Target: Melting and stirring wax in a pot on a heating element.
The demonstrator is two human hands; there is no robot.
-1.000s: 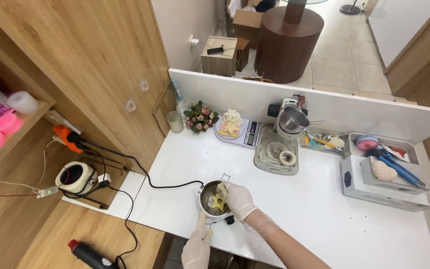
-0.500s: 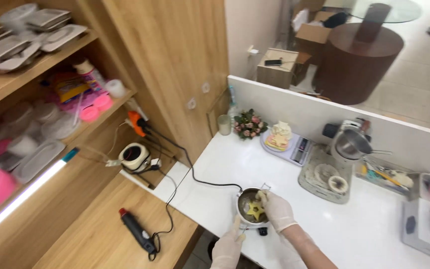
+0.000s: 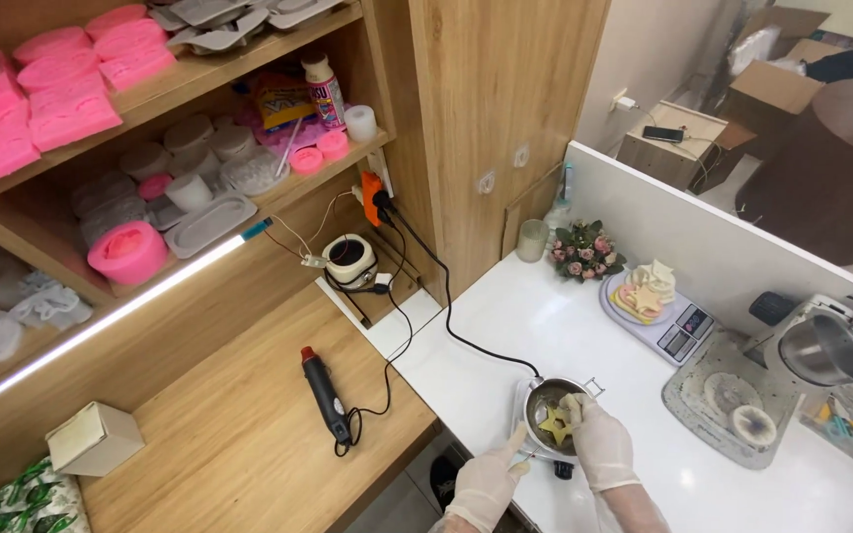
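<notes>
The white counter [image 3: 584, 336] is the largest free surface: behind the hands, away from the person, it stays bare up to the flowers [image 3: 584, 254] and the kitchen scale [image 3: 665, 318]. To the left of the hands its edge is very near, and there it drops to the lower wooden desk [image 3: 219, 434], where a black heat gun [image 3: 326, 393] lies. To the right of the hands, a grey tray [image 3: 733, 395] takes the room, with a steel pitcher [image 3: 821, 347] behind it.

The small metal pot [image 3: 553, 407] stands on the counter close to the near edge, on a small heating base – a black cable [image 3: 446, 316] runs from there to the wall. It is round and shiny, and inside lie pale yellow pieces, one like a star.

The right hand [image 3: 599, 446], in a white glove, lies over the right rim with the fingers bent into the pot, touching the pieces; I cannot tell if it pinches one. The left hand [image 3: 486, 484], also gloved, is closed on the pot's handle at the near-left side
</notes>
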